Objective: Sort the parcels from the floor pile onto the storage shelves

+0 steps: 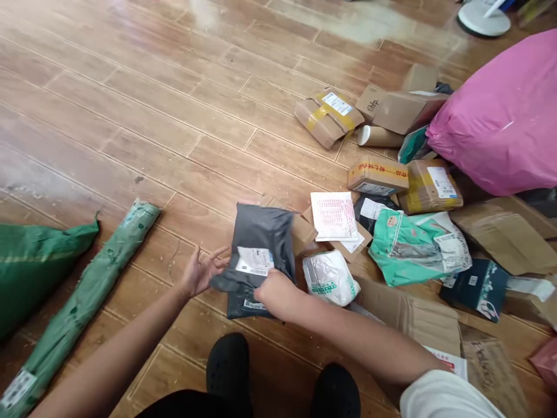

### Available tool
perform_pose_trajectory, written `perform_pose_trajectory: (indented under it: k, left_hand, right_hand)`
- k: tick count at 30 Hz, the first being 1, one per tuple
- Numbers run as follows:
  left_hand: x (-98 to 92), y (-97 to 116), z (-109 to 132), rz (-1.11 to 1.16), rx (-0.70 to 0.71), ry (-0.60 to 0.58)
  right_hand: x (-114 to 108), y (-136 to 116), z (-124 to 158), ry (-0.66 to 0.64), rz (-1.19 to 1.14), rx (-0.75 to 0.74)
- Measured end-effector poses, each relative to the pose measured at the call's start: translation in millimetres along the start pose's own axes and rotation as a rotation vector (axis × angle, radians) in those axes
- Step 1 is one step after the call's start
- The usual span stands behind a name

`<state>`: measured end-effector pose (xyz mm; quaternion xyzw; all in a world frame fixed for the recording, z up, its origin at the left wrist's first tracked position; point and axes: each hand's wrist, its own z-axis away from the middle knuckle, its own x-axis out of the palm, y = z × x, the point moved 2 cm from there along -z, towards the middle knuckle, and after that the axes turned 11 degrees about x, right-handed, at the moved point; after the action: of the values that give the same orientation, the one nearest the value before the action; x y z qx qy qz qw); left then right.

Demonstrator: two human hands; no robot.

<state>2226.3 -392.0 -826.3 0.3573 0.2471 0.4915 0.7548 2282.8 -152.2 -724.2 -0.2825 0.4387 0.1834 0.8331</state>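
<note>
A dark grey plastic mailing bag (263, 229) with a white label is in front of me, low over the floor. My right hand (275, 295) grips its lower right edge with closed fingers. My left hand (203, 271) is at the bag's left side, palm up and fingers spread, by its lower left corner; whether it touches the bag I cannot tell. Another dark mailing bag (248, 307) shows beneath the first one. To the right of the bags lie a white plastic packet (331, 277) with green print and a white packet (334, 216) with red print.
Cardboard boxes (378, 174), a green-and-white bag (418, 247) and a big pink sack (500, 116) crowd the right side. At the left lie a long green wrapped roll (87, 307) and a green sack (39, 261). My dark shoes (228, 368) stand on the wooden floor (143, 133).
</note>
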Motion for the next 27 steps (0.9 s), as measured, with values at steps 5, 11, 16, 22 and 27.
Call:
perform_pose_trajectory:
  k: [5,11,16,22,27]
  left_hand:
    - [1.2,-26,10,0.237,-0.202,-0.197]
    - [15.0,-12,-13,-0.763,0.422,0.277]
    - [40.2,30,-29,-0.932,0.75,-0.26]
    - [64.5,21,-26,-0.532,0.279,-0.387]
    - [82.4,-33,10,0.28,-0.104,-0.209]
  right_hand:
    - [105,19,-1,-0.107,0.024,-0.065]
    - [126,30,14,-0.018,0.022,-0.063]
    - [90,25,37,0.134,0.059,-0.348]
    - [26,35,80,0.46,-0.004,-0.481]
    - [10,86,74,0.543,-0.232,0.118]
